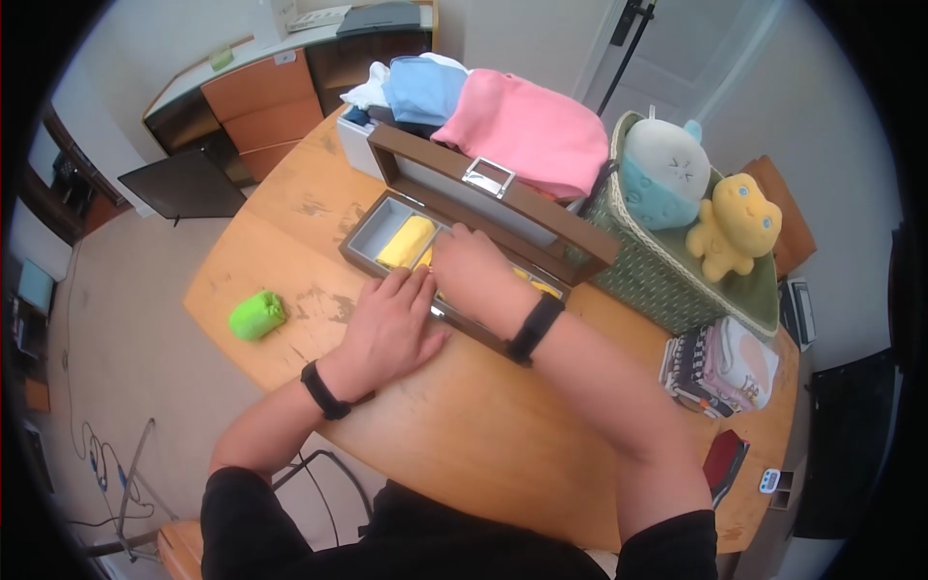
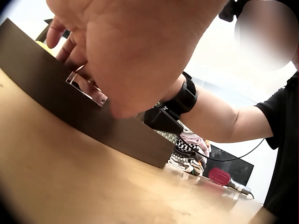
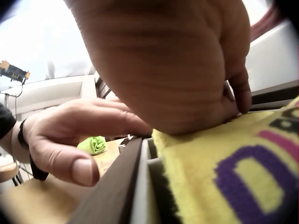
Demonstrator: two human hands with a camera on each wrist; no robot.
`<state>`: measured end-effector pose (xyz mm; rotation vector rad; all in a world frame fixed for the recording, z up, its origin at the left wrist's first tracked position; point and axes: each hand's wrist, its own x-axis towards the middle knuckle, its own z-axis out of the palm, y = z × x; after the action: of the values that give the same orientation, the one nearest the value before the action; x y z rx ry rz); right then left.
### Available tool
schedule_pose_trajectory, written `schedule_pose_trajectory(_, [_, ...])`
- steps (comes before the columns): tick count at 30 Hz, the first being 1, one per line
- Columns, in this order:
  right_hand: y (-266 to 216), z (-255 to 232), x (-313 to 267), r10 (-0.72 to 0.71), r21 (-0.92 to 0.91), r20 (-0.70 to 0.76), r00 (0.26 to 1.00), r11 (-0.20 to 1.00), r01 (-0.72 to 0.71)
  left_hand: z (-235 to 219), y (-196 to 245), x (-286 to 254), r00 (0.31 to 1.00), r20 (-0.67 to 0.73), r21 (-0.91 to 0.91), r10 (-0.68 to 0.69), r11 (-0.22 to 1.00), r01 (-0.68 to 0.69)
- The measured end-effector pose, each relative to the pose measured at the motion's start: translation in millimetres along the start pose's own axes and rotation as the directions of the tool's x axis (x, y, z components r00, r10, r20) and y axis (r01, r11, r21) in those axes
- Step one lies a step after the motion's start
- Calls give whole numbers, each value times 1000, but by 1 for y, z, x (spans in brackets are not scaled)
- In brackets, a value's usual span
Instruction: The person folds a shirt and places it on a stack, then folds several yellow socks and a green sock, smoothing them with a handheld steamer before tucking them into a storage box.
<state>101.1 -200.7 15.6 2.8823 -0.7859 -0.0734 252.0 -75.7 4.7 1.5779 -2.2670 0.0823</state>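
Observation:
A brown compartment box [image 1: 362, 253] lies on the table with its windowed lid [image 1: 570, 235] raised. A rolled yellow cloth [image 1: 409, 242] fills a left compartment, and more yellow cloth shows further right. My right hand [image 1: 474, 269] reaches down into the middle of the box; in the right wrist view its fingers dip beside a yellow cloth [image 3: 201, 158] with purple and pink lettering. Its fingertips are hidden, so I cannot tell whether they pinch cloth. My left hand [image 1: 387, 324] rests at the box's front edge, fingers extended over the rim near the metal clasp [image 2: 86, 88].
A bright green roll [image 1: 257, 315] lies on the table's left. Behind the box is a white bin [image 1: 360, 145] of clothes with a pink garment [image 1: 527, 126]. To the right are a green basket [image 1: 643, 275] with plush toys, folded cloths [image 1: 720, 367] and a red brush [image 1: 723, 459].

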Motion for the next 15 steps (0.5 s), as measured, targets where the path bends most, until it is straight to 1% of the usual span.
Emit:
schedule_pose_trajectory(1, [6,2,-1,1,-6,-7,1000,1000,-1,0,-1,-3,999,-30,-14,18,1000,-18])
schedule_pose_trajectory(2, [19,6,-4,1,162,-17,1000,987,2,-2,-2,-6,999,-37,-10,21,1000,-21])
schedule_pose_trajectory(3, [25,-3,-7,1,324,-25,1000,946,7,-4,-4,-8,999,-34,-52,17,998,-19])
schedule_pose_trajectory(4, [25,-12,-14,25,403,61,998,914,-48,-5,-6,-8,999,-33,-94,13,995,-16])
schedule_pose_trajectory(5, [25,-16,-22,25,394,59,998,918,-46,-6,-7,-9,999,-43,-94,14,995,-18])
schedule_pose_trajectory(7, [23,-18,-45,46,469,-182,982,882,46,-6,-9,-10,999,-41,-129,-3,992,-2])
schedule_pose_trajectory(8, [24,-15,-53,37,414,-283,958,906,88,-6,-8,-8,999,-48,-131,-5,991,-1])
schedule_pose_trajectory(10, [21,-15,-69,41,399,-288,957,913,81,-7,-7,-1,995,-97,-183,-4,983,-13])
schedule_pose_trajectory(11, [19,-14,-76,48,389,-294,954,918,74,-8,-7,5,995,-99,-182,-1,983,-17])
schedule_pose_trajectory(13, [12,-18,-90,48,383,-281,958,921,66,-7,-9,18,983,-134,-132,125,981,-143])
schedule_pose_trajectory(14, [8,-19,-98,46,379,-267,963,923,61,-2,-12,21,983,-135,-134,125,981,-143])
schedule_pose_trajectory(15, [4,-16,-106,45,378,-266,963,924,61,3,-15,24,984,-93,-120,153,979,-163])
